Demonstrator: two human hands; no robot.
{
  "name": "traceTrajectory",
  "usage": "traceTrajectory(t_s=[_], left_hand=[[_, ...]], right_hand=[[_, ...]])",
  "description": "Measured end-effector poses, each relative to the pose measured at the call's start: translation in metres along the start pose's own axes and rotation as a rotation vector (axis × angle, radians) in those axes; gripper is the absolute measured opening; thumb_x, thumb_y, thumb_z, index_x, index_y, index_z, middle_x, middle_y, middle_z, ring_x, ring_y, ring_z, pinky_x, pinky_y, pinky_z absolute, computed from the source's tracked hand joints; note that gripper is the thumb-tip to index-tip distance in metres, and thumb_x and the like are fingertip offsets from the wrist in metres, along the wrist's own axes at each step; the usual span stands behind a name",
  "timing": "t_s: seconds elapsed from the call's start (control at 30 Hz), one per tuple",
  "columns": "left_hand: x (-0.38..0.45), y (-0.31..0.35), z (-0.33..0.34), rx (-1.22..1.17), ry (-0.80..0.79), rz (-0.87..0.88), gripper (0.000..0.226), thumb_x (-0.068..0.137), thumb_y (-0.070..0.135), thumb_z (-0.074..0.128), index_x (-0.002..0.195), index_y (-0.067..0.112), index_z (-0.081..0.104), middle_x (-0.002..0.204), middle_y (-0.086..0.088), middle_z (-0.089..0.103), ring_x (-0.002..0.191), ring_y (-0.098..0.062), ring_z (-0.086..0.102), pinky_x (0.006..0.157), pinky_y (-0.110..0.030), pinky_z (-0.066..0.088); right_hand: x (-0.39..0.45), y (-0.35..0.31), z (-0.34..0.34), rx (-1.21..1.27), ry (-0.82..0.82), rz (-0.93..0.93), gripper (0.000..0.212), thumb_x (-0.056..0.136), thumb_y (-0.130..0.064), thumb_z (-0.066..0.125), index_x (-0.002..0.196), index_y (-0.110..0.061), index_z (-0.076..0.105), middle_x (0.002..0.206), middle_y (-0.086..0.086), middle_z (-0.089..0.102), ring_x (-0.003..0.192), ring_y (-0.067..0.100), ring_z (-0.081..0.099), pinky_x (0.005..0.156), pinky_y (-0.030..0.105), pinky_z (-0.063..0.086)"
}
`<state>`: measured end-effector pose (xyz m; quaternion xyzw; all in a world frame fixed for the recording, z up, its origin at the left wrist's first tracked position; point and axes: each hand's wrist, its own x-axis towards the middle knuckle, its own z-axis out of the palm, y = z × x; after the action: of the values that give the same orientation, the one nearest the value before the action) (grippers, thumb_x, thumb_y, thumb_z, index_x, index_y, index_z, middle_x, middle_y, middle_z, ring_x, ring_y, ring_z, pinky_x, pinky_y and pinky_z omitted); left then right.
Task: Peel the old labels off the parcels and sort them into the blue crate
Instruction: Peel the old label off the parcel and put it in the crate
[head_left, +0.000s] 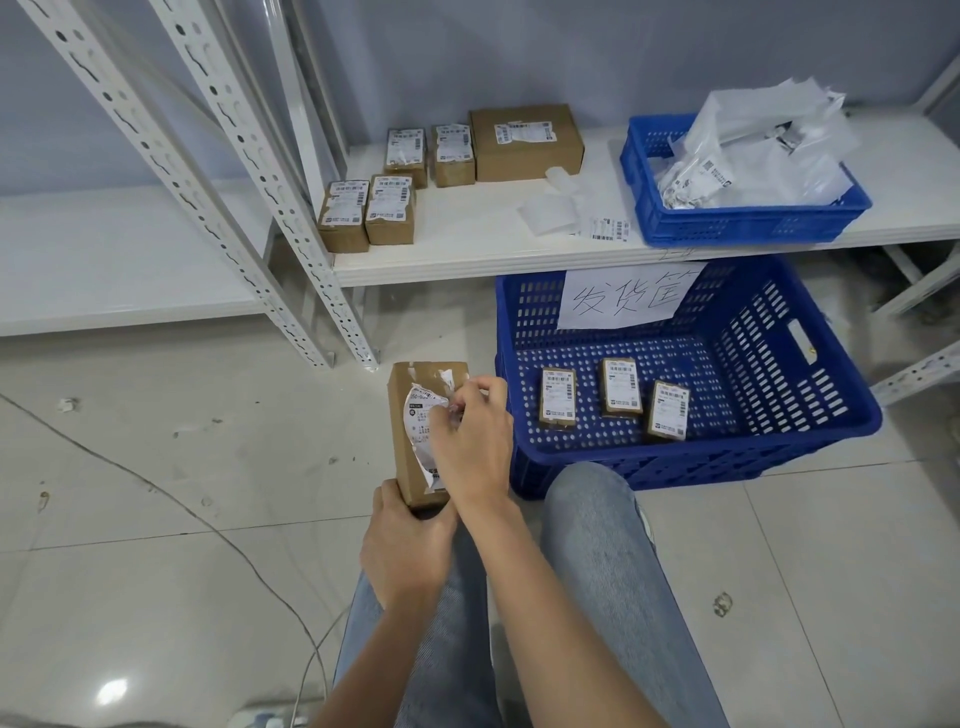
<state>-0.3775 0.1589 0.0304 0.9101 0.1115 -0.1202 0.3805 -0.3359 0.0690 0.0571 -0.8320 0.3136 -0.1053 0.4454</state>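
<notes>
My left hand grips the near end of a brown cardboard parcel held above my knees. On its top is a white label, partly lifted and curling. My right hand pinches the label's loose upper edge. To the right, on the floor, stands a large blue crate with a handwritten paper sign; three small labelled parcels lie inside it. Several more labelled parcels and one bigger box sit on the white shelf.
A smaller blue crate on the shelf holds crumpled peeled labels and backing paper. Loose paper scraps lie beside it. White slotted shelf posts rise at left. A thin cable runs across the tiled floor.
</notes>
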Motion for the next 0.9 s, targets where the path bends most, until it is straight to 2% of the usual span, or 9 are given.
traceTrajectory(t_s=[0.17,0.27,0.5,0.63,0.7,0.77,0.83,0.9], left_hand=[[-0.001,0.000,0.000,0.010,0.005,0.001,0.029,0.080,0.037,0.070,0.090,0.017,0.051,0.083,-0.001,0.064,0.069,-0.015,0.056,0.067,-0.030,0.037],[-0.001,0.000,0.000,0.015,0.007,0.004,0.030,0.080,0.037,0.071,0.090,0.017,0.051,0.084,-0.001,0.064,0.069,-0.016,0.056,0.067,-0.030,0.037],[0.000,-0.001,0.001,0.021,0.013,0.019,0.030,0.080,0.039,0.070,0.089,0.019,0.050,0.084,0.001,0.064,0.069,-0.015,0.056,0.066,-0.030,0.035],[0.001,-0.002,0.002,0.013,0.011,0.017,0.029,0.079,0.038,0.070,0.087,0.019,0.049,0.082,0.000,0.064,0.070,-0.015,0.058,0.065,-0.031,0.039],[0.002,-0.002,0.002,0.015,0.012,0.013,0.030,0.078,0.040,0.070,0.087,0.019,0.050,0.083,0.000,0.064,0.071,-0.017,0.059,0.066,-0.032,0.042],[0.003,-0.002,0.002,0.010,0.021,0.013,0.033,0.079,0.044,0.070,0.089,0.019,0.051,0.086,0.002,0.064,0.074,-0.017,0.060,0.070,-0.034,0.045],[0.002,-0.001,0.001,-0.018,0.020,0.012,0.041,0.076,0.056,0.068,0.089,0.020,0.052,0.087,0.005,0.063,0.076,-0.016,0.060,0.071,-0.033,0.045],[0.000,0.002,0.000,-0.034,0.013,0.012,0.052,0.067,0.068,0.061,0.089,0.022,0.052,0.086,0.009,0.060,0.075,-0.014,0.059,0.069,-0.030,0.040]], right_hand=[[-0.001,0.000,0.000,0.028,0.001,-0.002,0.010,0.090,-0.023,0.059,0.087,-0.014,0.056,0.126,-0.004,0.043,0.104,0.020,0.054,0.080,0.021,0.040],[-0.003,0.001,-0.001,0.073,0.012,-0.009,0.010,0.089,-0.020,0.059,0.082,-0.015,0.055,0.125,-0.005,0.043,0.106,0.020,0.054,0.089,0.028,0.046],[-0.006,0.007,0.001,0.144,0.018,-0.011,0.012,0.086,-0.017,0.060,0.075,-0.014,0.056,0.123,-0.008,0.045,0.109,0.016,0.055,0.098,0.039,0.046],[-0.007,0.008,0.002,0.170,0.037,-0.025,0.013,0.085,-0.015,0.061,0.073,-0.015,0.056,0.125,-0.007,0.047,0.108,0.011,0.054,0.100,0.039,0.046],[-0.009,0.008,0.002,0.229,0.030,-0.010,0.013,0.085,-0.013,0.062,0.074,-0.015,0.056,0.125,-0.007,0.050,0.107,0.004,0.052,0.099,0.034,0.047],[-0.011,0.008,0.000,0.383,0.015,0.043,0.011,0.084,-0.005,0.061,0.082,-0.015,0.056,0.118,-0.008,0.059,0.107,0.000,0.054,0.090,0.023,0.050],[-0.009,0.008,-0.005,0.572,0.006,0.124,0.033,0.083,0.001,0.060,0.102,-0.025,0.054,0.109,-0.011,0.065,0.100,-0.002,0.061,0.080,0.021,0.052],[-0.003,0.010,-0.010,0.611,-0.022,0.161,0.058,0.081,-0.001,0.063,0.121,-0.040,0.046,0.112,-0.012,0.061,0.097,-0.003,0.059,0.077,0.017,0.047]])
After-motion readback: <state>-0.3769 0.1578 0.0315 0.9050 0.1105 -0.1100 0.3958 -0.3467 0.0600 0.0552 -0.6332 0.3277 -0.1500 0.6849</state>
